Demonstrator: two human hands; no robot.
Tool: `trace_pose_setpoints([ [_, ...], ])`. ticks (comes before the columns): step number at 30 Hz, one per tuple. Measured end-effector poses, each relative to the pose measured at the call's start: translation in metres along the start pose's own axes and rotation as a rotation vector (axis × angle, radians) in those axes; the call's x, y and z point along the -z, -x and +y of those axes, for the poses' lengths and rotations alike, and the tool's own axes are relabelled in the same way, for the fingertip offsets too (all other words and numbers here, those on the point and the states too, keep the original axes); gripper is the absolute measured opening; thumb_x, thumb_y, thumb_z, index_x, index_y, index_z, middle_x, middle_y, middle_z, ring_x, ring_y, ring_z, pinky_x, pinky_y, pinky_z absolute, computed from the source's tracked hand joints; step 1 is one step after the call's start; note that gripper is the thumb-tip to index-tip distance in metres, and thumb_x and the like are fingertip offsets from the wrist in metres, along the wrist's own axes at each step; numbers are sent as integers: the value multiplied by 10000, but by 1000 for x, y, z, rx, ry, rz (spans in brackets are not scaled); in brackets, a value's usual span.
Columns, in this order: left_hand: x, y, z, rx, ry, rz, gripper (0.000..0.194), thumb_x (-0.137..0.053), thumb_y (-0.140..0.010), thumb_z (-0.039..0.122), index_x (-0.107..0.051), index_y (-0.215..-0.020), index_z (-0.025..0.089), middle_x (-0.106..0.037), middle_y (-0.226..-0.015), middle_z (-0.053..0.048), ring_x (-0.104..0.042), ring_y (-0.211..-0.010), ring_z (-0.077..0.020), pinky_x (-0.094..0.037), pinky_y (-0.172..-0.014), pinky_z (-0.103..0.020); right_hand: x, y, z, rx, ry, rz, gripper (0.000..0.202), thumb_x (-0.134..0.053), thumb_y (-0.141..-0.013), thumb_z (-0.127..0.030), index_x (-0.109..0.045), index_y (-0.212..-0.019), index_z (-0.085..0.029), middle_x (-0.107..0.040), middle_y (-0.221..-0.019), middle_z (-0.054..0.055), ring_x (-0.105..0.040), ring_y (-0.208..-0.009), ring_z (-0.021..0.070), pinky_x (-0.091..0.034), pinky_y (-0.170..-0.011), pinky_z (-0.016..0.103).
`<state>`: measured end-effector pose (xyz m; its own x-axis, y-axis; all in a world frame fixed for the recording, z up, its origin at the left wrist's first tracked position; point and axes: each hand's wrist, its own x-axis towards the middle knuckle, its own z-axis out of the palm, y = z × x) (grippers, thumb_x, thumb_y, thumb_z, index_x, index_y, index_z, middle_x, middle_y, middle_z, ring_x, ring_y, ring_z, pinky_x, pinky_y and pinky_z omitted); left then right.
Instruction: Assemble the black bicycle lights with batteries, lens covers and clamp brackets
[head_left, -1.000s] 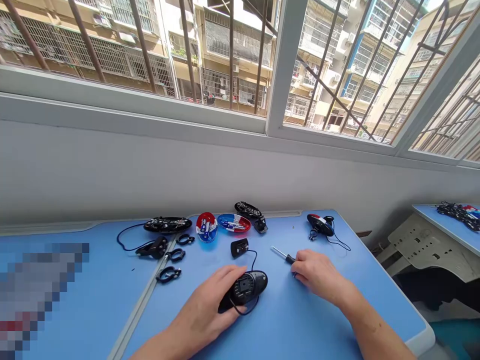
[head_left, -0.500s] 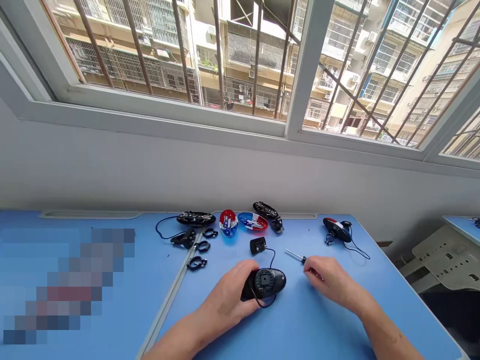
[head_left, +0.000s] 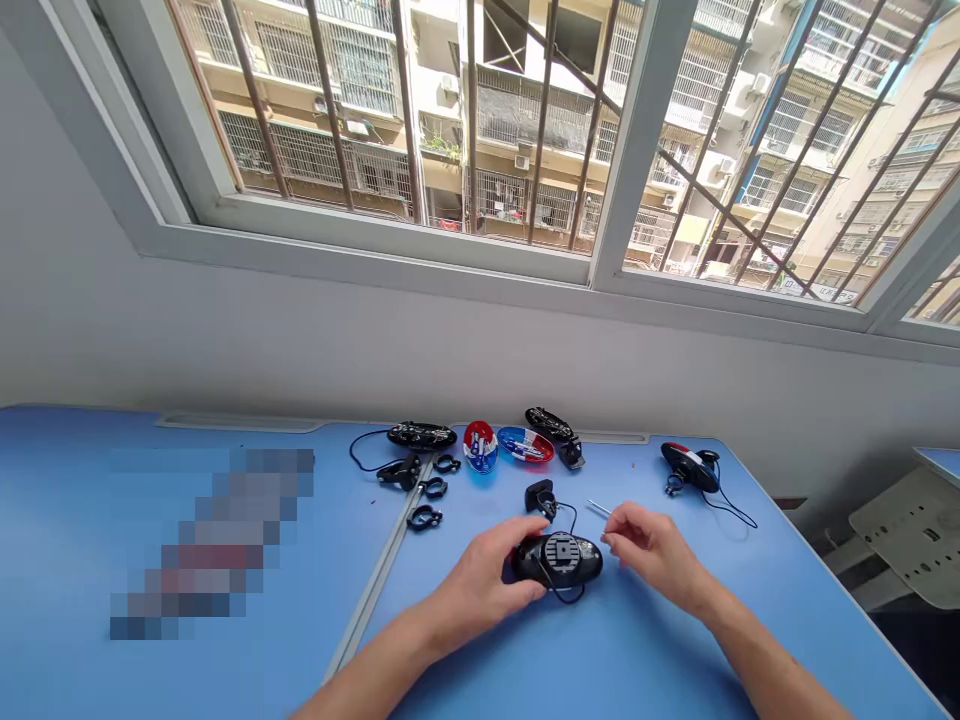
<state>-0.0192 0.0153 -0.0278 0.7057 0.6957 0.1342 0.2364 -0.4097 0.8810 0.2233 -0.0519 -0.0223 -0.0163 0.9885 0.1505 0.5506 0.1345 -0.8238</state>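
Left grip curls in a wide C; right grip arches downward.

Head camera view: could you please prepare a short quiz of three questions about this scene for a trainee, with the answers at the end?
1. True or false: the left hand holds the black oval unit so that its round ridged part faces the camera.

2. Choose one: how many loose black ring clamps lie close to the table seam?
A) one
B) three
C) six

3. Short answer: what thin metal thing shows beside the fingers of the right hand?

Key:
1. True.
2. B.
3. The screwdriver shaft.
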Motion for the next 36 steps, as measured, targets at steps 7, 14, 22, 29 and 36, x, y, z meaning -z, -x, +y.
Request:
trace_pose_setpoints([
  [7, -3, -1, -4, 64, 121, 44, 567, -617, -632, 146, -466, -1173, 219, -679, -1099, -46, -633, -954, -232, -495, -887, -361, -7, -15, -44, 76, 11, -66, 89, -527, -806, -166, -560, -730, -198, -558, -636, -36, -483, -579, 107, -405, -529, 213],
  [14, -2, -2, -9, 49, 211, 21, 560, -634, -628, 148, -477, -1161, 218, -693, -1084, -31, -631, -990, -240, -495, -900, -342, -30, -32, -58, 179, -17, -45, 100, -507, -805, -174, -580, -742, -203, -578, -647, -31, -501, -583, 113, -406, -544, 222],
  [22, 0, -5, -8, 62, 91, 11, 448, -604, -619, 170, -631, -1065, 198, -681, -1037, -31, -618, -934, -238, -508, -846, -321, -22, -34, -34, 71, -51, 58, 92, -542, -829, -238, -623, -833, -193, -654, -724, 0, -573, -680, 140, -463, -628, 255],
  [29, 3, -4, -6, 44, 26, -9, 463, -632, -647, 188, -656, -1110, 205, -685, -1085, -48, -608, -963, -249, -484, -828, -326, -23, -33, -32, 103, -29, 15, 135, -515, -844, -223, -642, -805, -200, -646, -740, -2, -571, -692, 137, -451, -615, 243],
  [36, -4, -3, -14, 97, 42, 69, 640, -686, -608, 161, -538, -1230, 209, -704, -1118, -41, -607, -997, -253, -451, -891, -333, -23, -29, -41, 192, 45, -19, 176, -508, -897, -222, -627, -770, -198, -612, -705, -9, -533, -647, 131, -430, -593, 242],
])
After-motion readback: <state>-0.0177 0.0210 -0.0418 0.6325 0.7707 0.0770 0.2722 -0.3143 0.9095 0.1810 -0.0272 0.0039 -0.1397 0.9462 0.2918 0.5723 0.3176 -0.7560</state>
